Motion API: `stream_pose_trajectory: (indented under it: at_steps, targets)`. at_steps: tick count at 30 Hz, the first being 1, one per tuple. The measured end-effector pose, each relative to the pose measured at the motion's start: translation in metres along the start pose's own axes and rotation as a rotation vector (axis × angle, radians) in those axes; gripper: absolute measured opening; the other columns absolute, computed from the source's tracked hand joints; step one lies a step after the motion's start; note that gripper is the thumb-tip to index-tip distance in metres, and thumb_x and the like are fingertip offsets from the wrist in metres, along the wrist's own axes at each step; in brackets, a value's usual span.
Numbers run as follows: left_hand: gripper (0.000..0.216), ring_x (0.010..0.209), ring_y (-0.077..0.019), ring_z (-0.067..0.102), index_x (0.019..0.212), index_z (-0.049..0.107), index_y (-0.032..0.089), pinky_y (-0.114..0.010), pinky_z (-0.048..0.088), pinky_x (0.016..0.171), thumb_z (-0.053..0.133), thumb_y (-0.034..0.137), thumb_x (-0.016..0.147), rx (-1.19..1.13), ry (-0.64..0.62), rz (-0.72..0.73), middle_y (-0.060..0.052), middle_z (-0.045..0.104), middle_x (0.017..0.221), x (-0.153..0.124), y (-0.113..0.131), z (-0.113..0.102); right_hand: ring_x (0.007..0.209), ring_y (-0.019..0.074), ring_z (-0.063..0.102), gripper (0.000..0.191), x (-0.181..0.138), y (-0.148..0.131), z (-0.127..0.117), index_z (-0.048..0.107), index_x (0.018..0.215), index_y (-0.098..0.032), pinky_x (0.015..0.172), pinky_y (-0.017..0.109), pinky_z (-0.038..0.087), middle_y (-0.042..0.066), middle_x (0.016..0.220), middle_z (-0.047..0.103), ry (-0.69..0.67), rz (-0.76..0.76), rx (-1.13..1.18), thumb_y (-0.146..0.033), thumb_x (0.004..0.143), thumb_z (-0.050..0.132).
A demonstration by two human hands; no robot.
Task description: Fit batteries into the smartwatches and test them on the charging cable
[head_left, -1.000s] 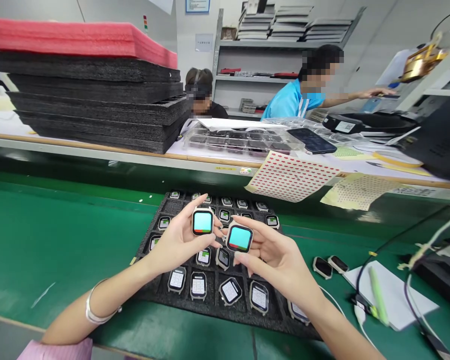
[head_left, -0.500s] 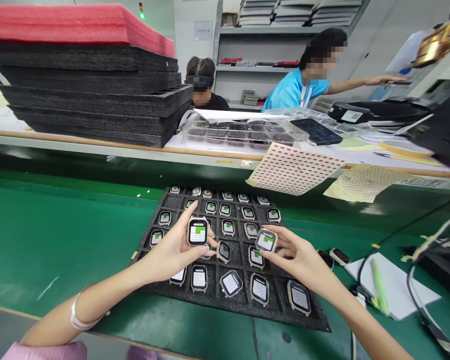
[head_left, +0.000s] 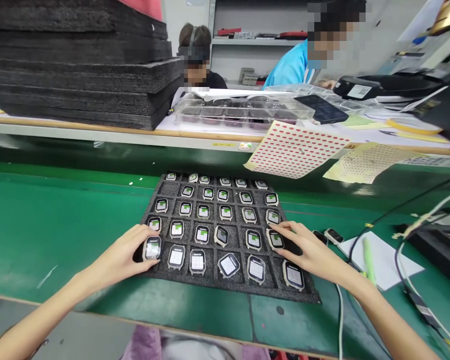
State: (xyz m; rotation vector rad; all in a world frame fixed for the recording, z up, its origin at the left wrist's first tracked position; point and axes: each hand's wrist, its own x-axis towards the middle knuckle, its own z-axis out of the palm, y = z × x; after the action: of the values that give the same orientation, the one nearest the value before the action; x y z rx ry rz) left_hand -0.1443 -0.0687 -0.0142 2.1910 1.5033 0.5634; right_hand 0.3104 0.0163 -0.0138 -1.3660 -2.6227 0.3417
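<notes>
Green bench (head_left: 60, 210) right across the front here, and above it the ledge (head_left: 108, 131), running side to side. Up on that ledge, over to the left, a tall foam stack (head_left: 67, 75). Down on the bench it's the black tray (head_left: 170, 188), split into cells. A dotted sheet (head_left: 298, 150) droops off the ledge. In come the hands: left hand (head_left: 129, 255) at the tray's left edge, right hand (head_left: 307, 250) at its right! A phone (head_left: 320, 108) lies on the ledge. And the watches! Left thumb and finger pinch the corner watch (head_left: 152, 247), front row, far left. Right fingertips and thumb clasp the side watch (head_left: 276, 239), second row from the front, far right. Both sit screen up in their cells.
</notes>
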Motion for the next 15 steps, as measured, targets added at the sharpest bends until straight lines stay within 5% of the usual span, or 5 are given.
stream_pose_trajectory:
  at_steps: [5, 11, 15]
  targets:
    - [0.042, 0.113, -0.0247, 0.053, 0.122, 0.05, 0.024, -0.04, 0.044, 0.097, 0.059, 0.034, 0.082, -0.063, -0.007, -0.004, -0.007, 0.058, 0.121, -0.006, 0.002, -0.001, 0.114, 0.0314, 0.047, 0.031, 0.019, -0.054, -0.002, 0.058, 0.116, -0.018, 0.093, 0.05, 0.042, 0.016, 0.122, 0.05, 0.148, -0.117, -0.069, -0.03, 0.091, 0.046]
    - [0.051, 0.116, -0.0236, 0.054, 0.128, 0.044, 0.025, -0.039, 0.041, 0.102, 0.063, 0.032, 0.081, -0.257, 0.157, 0.03, -0.007, 0.057, 0.128, 0.001, 0.045, -0.002, 0.101, 0.0297, 0.05, 0.027, 0.051, -0.148, 0.025, 0.058, 0.111, -0.017, 0.083, 0.046, 0.047, 0.014, 0.11, 0.053, -0.037, -0.4, -0.052, -0.017, 0.084, 0.056]
    - [0.058, 0.117, -0.023, 0.053, 0.132, 0.042, 0.025, -0.035, 0.044, 0.099, 0.065, 0.03, 0.079, -0.372, 0.197, 0.064, -0.006, 0.055, 0.13, 0.005, 0.066, -0.007, 0.097, 0.0315, 0.051, 0.028, 0.069, -0.169, 0.037, 0.06, 0.103, -0.014, 0.081, 0.047, 0.047, 0.014, 0.105, 0.054, -0.116, -0.422, -0.161, -0.019, 0.076, 0.067]
